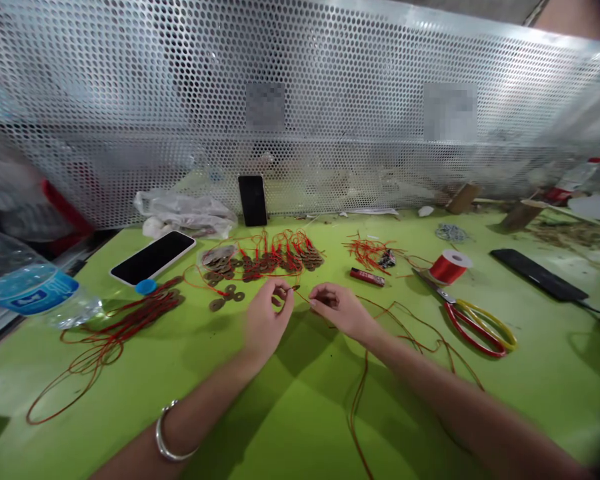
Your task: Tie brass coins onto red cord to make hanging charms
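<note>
The fingers of the left hand (270, 317) are pinched narrow at the tips on a thin red cord (303, 297), just in front of the coin pile (275, 262). A small dark bit shows at those fingertips, too small to identify. The fingers of the right hand (341, 309) are likewise drawn together on the cord, in front of the coin pile and a little to its right, so a short length spans the gap between the hands. The coin pile itself is made up of round, dull coins with holes, many tied with red loops.

Just right of the coin pile lie red cord snippets (367, 252) and a red cylinder (367, 277). Farther right of it are a spool of red cord (447, 269), scissors (447, 297) with one red and one yellow handle, and a black device (537, 275) on a cable.

Left of the coin pile are a white-edged phone (153, 258) lying flat, a bundle of corded coins (150, 303) and a blue-labelled bottle (33, 293). Behind the coin pile an upright phone (253, 201) stands on the green worktop (305, 400), backed by a perforated metal panel (330, 80).
</note>
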Demonstrator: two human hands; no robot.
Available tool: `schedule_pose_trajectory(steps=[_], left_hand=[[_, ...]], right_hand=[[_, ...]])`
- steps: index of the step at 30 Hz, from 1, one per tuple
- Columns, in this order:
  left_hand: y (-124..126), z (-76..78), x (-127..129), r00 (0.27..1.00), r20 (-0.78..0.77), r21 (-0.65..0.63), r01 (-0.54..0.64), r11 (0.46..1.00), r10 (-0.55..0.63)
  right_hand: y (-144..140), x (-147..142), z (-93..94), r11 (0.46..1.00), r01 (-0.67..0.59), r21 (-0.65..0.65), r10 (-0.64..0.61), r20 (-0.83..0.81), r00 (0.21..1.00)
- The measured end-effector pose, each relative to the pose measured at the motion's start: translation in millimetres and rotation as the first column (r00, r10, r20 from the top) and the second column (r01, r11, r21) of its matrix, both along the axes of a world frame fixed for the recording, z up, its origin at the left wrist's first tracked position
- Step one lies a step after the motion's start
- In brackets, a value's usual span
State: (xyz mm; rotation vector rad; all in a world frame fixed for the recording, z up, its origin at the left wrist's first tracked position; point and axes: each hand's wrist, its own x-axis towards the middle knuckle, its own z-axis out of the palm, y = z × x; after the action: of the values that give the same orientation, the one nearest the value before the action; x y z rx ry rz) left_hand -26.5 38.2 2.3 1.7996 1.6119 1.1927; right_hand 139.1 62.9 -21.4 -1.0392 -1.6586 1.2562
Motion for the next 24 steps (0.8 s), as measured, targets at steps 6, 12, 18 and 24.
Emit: schedule_pose_trajectory(steps=[6,12,18,24], left_hand=[[-2.4,-1.9,2.5,1.0,0.001,0.046,0.017,0.999,-0.017],[-3.6,-8.9,4.6,0.998,-0.008,0.112,0.07,0.991,-0.07],[-10.4,-9.3,8.0,0.998,0.008,0.103,0.069,0.992,-0.07],[-14.0,-5.2,9.0,0.999,0.045,0.043,0.005,0.999,-0.006]], right_hand=[[-7.5,-1.0,7.1,0.998,-0.002,-0.063,0.0,-0.03,1.0],[-8.5,-2.2,6.9,0.996,-0.011,-0.091,0.008,-0.036,0.999],[-12.9,-3.1,7.0,0.995,0.032,-0.09,-0.035,-0.037,0.999],[-18.3,-5.7,5.4,0.981,0.049,-0.19,-0.065,-0.08,0.995]])
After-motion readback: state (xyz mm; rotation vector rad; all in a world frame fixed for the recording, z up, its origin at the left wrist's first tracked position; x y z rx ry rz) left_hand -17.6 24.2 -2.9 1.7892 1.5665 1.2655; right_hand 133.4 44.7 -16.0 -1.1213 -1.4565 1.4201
